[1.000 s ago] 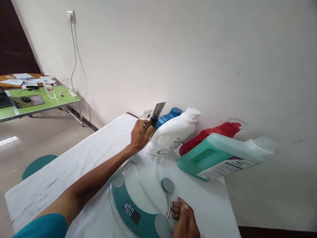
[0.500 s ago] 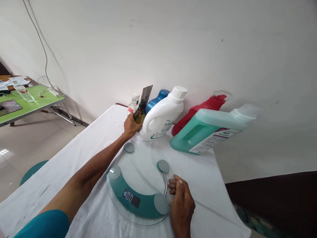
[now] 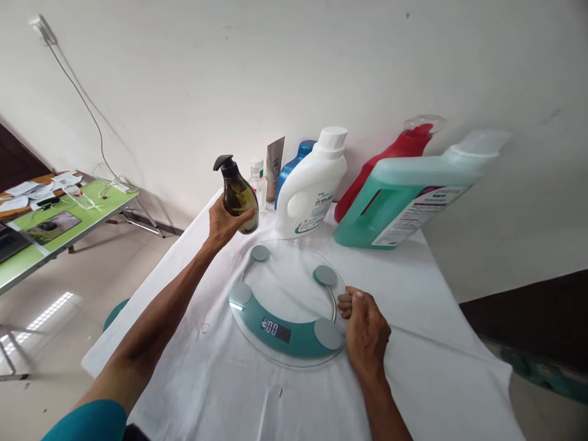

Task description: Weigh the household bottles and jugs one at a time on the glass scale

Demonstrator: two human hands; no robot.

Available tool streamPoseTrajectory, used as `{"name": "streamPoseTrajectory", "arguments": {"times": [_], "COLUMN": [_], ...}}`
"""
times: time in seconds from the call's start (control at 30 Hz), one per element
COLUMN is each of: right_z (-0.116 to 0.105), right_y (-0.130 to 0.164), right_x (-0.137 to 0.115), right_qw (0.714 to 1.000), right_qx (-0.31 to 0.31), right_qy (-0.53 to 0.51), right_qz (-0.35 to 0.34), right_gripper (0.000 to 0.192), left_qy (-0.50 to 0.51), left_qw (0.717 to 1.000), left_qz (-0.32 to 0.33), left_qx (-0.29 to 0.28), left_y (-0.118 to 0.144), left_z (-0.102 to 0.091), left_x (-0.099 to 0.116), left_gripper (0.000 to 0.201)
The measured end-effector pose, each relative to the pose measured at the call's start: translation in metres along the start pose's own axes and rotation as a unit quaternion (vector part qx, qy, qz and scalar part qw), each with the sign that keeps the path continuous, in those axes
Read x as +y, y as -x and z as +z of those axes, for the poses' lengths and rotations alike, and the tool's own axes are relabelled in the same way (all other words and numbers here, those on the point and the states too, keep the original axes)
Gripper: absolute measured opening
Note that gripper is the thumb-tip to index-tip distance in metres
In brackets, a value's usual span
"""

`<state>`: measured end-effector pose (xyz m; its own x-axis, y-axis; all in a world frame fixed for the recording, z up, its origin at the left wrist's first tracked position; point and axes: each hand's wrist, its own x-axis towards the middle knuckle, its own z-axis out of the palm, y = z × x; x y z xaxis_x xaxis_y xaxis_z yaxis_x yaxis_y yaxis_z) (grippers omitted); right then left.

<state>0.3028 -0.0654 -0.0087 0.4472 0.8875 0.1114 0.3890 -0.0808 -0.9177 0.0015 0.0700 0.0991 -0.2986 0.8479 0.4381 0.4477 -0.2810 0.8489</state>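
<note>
My left hand (image 3: 228, 220) is wrapped round a dark, see-through pump bottle (image 3: 239, 195) with a black pump head, held slightly tilted left of the other bottles. A round glass scale (image 3: 280, 288) lies on the white cloth; its display (image 3: 275, 329) shows zeros. At the scale's right rim, my right hand (image 3: 366, 331) has its fingers curled over the glass edge, gripping it. Behind the scale stand a white detergent bottle (image 3: 312, 177), a blue bottle (image 3: 294, 162), a grey tube (image 3: 274, 168) and a small clear bottle (image 3: 258, 184).
On the right are a large green liquid jug (image 3: 404, 196) and a red bottle (image 3: 390, 153), close to the wall. The cloth-covered table (image 3: 441, 367) ends at the right. Off to the left stands a green table (image 3: 98, 205) with papers, a mouse and a plastic bottle.
The pump bottle has come out from beside the white detergent bottle, moving up and left in my left hand. My right hand stays at the scale's rim. The whole view has shifted.
</note>
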Motion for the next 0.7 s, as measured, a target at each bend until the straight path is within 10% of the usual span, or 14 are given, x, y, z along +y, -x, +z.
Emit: {"name": "streamPoseTrajectory", "arguments": {"times": [0.33, 0.7], "right_z": [0.005, 0.006], "right_y": [-0.001, 0.000], "right_x": [-0.001, -0.002], "right_qw": [0.999, 0.998], "right_qx": [-0.006, -0.002], "right_qy": [-0.047, -0.050], "right_qz": [-0.016, -0.032], "right_gripper": [0.060, 0.065], "left_qy": [0.046, -0.016], "left_qw": [0.977, 0.970], "left_qz": [-0.026, 0.048], "left_qx": [-0.208, -0.238], "left_y": [0.105, 0.123], "left_z": [0.006, 0.009], "left_x": [0.027, 0.027], "left_gripper": [0.050, 0.060]}}
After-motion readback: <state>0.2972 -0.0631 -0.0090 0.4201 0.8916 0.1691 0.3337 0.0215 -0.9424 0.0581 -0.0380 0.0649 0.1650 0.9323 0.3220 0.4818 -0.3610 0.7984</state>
